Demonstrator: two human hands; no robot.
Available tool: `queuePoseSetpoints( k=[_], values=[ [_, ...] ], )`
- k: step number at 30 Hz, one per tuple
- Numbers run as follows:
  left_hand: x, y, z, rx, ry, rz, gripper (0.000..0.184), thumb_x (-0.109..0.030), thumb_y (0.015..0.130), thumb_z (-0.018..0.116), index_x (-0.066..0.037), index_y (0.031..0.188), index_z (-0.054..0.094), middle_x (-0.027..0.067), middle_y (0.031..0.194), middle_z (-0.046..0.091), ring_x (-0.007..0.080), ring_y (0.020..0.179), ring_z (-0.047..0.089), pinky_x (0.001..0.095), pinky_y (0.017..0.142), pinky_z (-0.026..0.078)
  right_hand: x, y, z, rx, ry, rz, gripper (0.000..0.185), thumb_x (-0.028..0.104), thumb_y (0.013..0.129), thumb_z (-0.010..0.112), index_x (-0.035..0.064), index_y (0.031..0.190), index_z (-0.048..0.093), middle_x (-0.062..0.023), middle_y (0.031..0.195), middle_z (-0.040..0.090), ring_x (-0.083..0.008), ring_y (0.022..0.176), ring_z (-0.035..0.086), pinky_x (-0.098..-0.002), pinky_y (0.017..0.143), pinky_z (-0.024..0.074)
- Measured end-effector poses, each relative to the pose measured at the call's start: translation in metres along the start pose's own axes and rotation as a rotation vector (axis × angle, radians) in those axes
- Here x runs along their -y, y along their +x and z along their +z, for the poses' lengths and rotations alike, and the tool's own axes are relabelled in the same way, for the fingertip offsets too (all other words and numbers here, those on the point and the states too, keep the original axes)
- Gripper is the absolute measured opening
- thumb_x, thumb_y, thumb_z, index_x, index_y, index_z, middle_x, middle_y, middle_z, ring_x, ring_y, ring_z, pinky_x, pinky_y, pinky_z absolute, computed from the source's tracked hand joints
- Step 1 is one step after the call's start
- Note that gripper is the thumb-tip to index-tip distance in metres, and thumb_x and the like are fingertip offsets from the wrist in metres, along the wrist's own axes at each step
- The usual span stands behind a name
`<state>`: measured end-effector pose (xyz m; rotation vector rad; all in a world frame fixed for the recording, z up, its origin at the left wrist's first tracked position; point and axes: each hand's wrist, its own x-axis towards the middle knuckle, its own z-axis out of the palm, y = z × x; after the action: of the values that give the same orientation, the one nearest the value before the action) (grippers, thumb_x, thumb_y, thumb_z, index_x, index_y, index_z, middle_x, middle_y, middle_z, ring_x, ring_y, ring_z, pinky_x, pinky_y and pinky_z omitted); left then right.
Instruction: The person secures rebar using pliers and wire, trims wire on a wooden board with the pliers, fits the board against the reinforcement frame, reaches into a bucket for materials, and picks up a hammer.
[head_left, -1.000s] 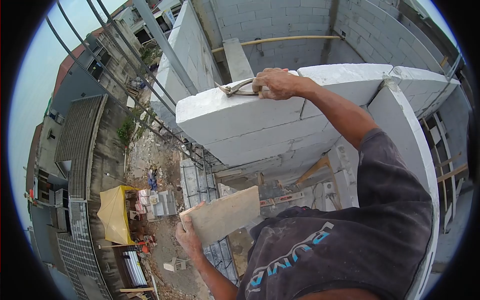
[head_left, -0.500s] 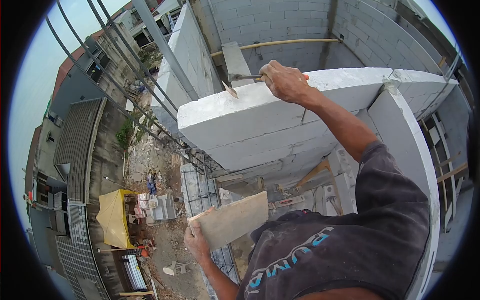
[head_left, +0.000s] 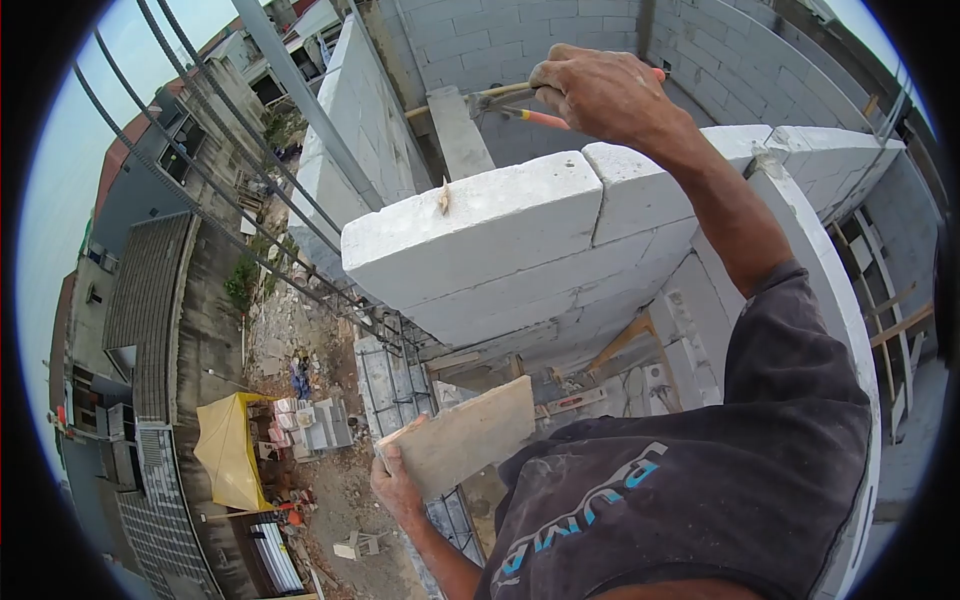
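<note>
My right hand is raised above the white block wall, its fingers wrapped round tools. A metal tool head sticks out to the left of it, with an orange and yellow handle just below. On the wall's top, near its left end, a small pale wooden sliver stands up, touched by neither hand. Lower down, my left hand grips the left edge of a flat pale board, held tilted in front of my shirt.
Steel bars and a grey post rise at the left. A long drop lies beyond the wall, with a yellow tarp far below. Another block wall curves along the right. A level lies below.
My right hand has lifted off the wall top and moved up with its tools. The sliver now stands alone on the wall. My left hand and the board have shifted slightly right.
</note>
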<state>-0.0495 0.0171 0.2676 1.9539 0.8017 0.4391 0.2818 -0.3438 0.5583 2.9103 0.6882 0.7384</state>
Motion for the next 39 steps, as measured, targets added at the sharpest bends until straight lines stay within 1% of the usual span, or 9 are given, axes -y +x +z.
queuePoseSetpoints(
  k=[4, 15, 19, 23, 25, 27, 30, 33, 39],
  values=[
    [0.006, -0.002, 0.002, -0.005, -0.095, -0.005, 0.055, -0.050, 0.098, 0.061, 0.004, 0.089, 0.064, 0.0076, 0.078, 0.062, 0.0167, 0.074, 0.053, 0.0370, 0.067, 0.047, 0.014, -0.016, 0.067, 0.113, 0.134, -0.189, 0.019, 0.009, 0.092, 0.059, 0.0042, 0.103, 0.074, -0.0114, 0.094, 0.067, -0.0259, 0.088, 0.068, -0.0435, 0.080, 0.0527],
    [-0.021, -0.003, -0.001, 0.219, -0.631, 0.044, 0.072, -0.062, 0.101, 0.046, 0.004, 0.124, 0.063, 0.0168, 0.126, 0.066, 0.0268, 0.113, 0.063, 0.0385, 0.102, 0.048, 0.005, -0.046, 0.182, -0.036, 0.441, -0.118, 0.026, 0.022, 0.097, 0.063, 0.0116, 0.120, 0.069, -0.0106, 0.112, 0.061, -0.0265, 0.108, 0.058, -0.0438, 0.097, 0.0428],
    [-0.025, -0.008, 0.004, 0.060, -0.835, -0.040, 0.072, -0.059, 0.101, 0.046, 0.006, 0.130, 0.057, 0.0198, 0.130, 0.064, 0.0302, 0.118, 0.062, 0.0409, 0.104, 0.048, 0.016, -0.046, 0.175, -0.185, 0.459, -0.056, 0.031, 0.026, 0.097, 0.065, 0.0104, 0.124, 0.068, -0.0109, 0.112, 0.064, -0.0254, 0.106, 0.061, -0.0409, 0.098, 0.0453],
    [0.000, -0.008, 0.012, -0.098, -1.011, -0.163, 0.071, -0.061, 0.101, 0.044, -0.002, 0.139, 0.052, 0.0160, 0.138, 0.058, 0.0304, 0.124, 0.057, 0.0440, 0.106, 0.045, 0.063, -0.072, 0.130, 0.098, 1.168, 0.143, 0.050, 0.040, 0.095, 0.069, 0.0036, 0.129, 0.063, -0.0088, 0.106, 0.065, -0.0186, 0.098, 0.061, -0.0323, 0.089, 0.0512],
    [0.004, -0.009, 0.020, -0.149, -1.120, -0.218, 0.069, -0.061, 0.102, 0.043, -0.006, 0.143, 0.049, 0.0139, 0.140, 0.056, 0.0301, 0.126, 0.055, 0.0455, 0.107, 0.044, 0.091, -0.094, 0.124, 0.453, 1.409, -0.004, 0.063, 0.047, 0.090, 0.073, 0.0004, 0.132, 0.060, -0.0115, 0.105, 0.067, -0.0216, 0.099, 0.063, -0.0352, 0.093, 0.0502],
    [0.011, -0.011, 0.031, -0.153, -1.242, -0.280, 0.067, -0.061, 0.102, 0.041, -0.010, 0.145, 0.046, 0.0120, 0.142, 0.053, 0.0298, 0.128, 0.053, 0.0467, 0.107, 0.043, 0.123, -0.121, 0.132, 0.629, 1.574, -0.251, 0.068, 0.047, 0.087, 0.075, -0.0014, 0.133, 0.059, -0.0133, 0.105, 0.069, -0.0266, 0.103, 0.064, -0.0395, 0.093, 0.0500],
    [0.005, -0.016, 0.048, -0.213, -1.270, -0.338, 0.075, -0.065, 0.100, 0.041, -0.007, 0.147, 0.043, 0.0141, 0.145, 0.051, 0.0319, 0.130, 0.051, 0.0496, 0.110, 0.040, 0.150, -0.134, 0.116, 0.764, 1.442, -0.170, 0.073, 0.051, 0.085, 0.076, -0.0019, 0.133, 0.059, -0.0213, 0.118, 0.067, -0.0312, 0.110, 0.065, -0.0415, 0.093, 0.0515],
    [0.029, -0.018, 0.043, -0.149, -0.821, -0.485, 0.073, -0.058, 0.100, 0.050, -0.007, 0.150, 0.038, 0.0146, 0.150, 0.046, 0.0334, 0.136, 0.045, 0.0493, 0.110, 0.039, 0.156, -0.121, 0.098, 0.748, 1.286, -0.219, 0.060, 0.044, 0.088, 0.074, -0.0001, 0.128, 0.062, -0.0216, 0.107, 0.071, -0.0334, 0.101, 0.069, -0.0415, 0.088, 0.0529],
    [-0.055, -0.005, 0.000, -0.110, -0.089, 0.146, 0.080, -0.034, 0.088, 0.076, -0.002, 0.150, 0.037, 0.0206, 0.150, 0.044, 0.0346, 0.136, 0.046, 0.0476, 0.109, 0.041, 0.179, -0.096, 0.078, 0.550, 0.888, -0.632, 0.036, 0.029, 0.087, 0.071, 0.0051, 0.114, 0.067, -0.0231, 0.091, 0.071, -0.0395, 0.086, 0.068, -0.0476, 0.080, 0.0530]
  ],
)
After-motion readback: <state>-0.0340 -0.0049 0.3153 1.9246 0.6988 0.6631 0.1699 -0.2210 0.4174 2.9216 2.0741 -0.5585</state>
